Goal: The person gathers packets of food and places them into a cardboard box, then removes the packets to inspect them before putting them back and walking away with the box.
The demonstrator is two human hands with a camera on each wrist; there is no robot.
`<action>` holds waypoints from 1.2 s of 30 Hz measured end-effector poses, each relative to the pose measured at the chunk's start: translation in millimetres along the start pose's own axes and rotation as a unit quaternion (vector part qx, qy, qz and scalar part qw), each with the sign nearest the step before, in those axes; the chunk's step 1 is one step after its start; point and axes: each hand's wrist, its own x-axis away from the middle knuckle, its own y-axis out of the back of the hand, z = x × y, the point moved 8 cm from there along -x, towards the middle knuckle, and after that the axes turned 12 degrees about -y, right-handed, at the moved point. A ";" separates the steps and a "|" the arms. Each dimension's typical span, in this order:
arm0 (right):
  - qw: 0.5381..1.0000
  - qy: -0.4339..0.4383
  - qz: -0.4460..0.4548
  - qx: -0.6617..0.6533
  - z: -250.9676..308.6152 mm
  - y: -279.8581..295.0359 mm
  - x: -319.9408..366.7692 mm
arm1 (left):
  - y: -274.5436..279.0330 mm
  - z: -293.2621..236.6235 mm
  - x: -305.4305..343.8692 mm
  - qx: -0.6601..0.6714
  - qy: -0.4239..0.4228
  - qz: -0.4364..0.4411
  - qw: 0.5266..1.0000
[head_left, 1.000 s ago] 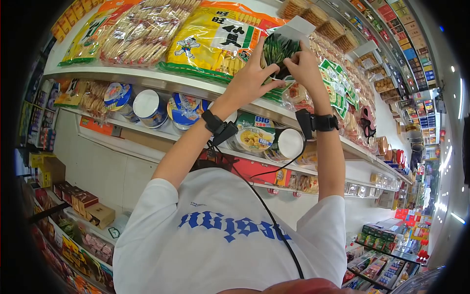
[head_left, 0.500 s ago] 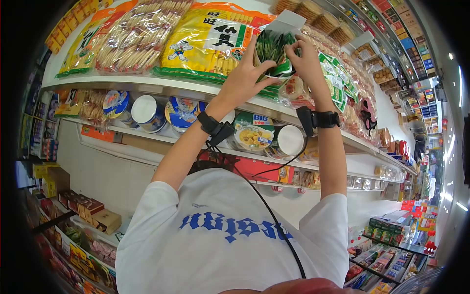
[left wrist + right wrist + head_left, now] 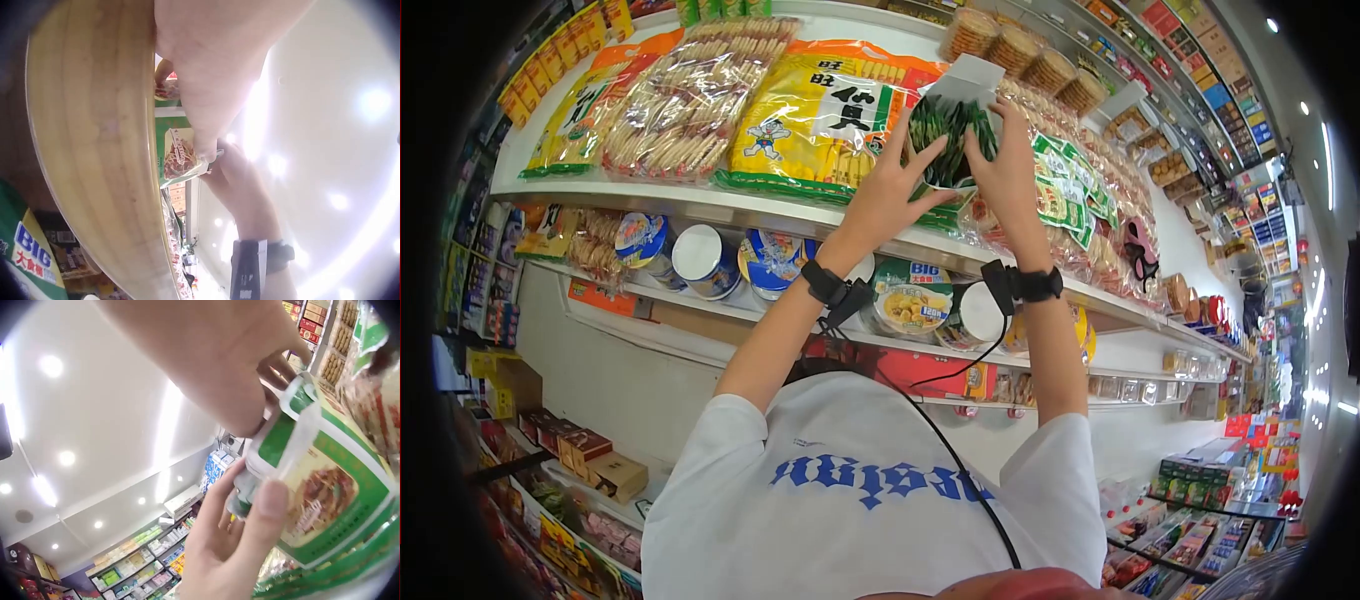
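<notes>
- Sitting open between both hands, the box (image 3: 325, 494) has its flap (image 3: 973, 73) up already; green packets (image 3: 953, 118) remain inside.
- Left hand (image 3: 882, 198): partly closed, pinching the near wall.
- Right hand (image 3: 1010, 185): fingers bent, gripping the opposite side.
- Beyond the left hand: yellow snack bag (image 3: 805, 130).

From here, the left hand (image 3: 215, 559) grips an open green-and-white cardboard box (image 3: 319, 506) printed with food, the right hand (image 3: 231, 375) at its rim.

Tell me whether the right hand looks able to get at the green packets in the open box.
Likely yes: the white flap stands raised, and the right hand has a fingertip over the green packets.
</notes>
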 end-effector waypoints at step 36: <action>0.998 -0.065 0.007 -0.006 -32.6 -3.7 3.9 | 0.7 -6.6 -2.9 0.028 0.027 -0.009 0.999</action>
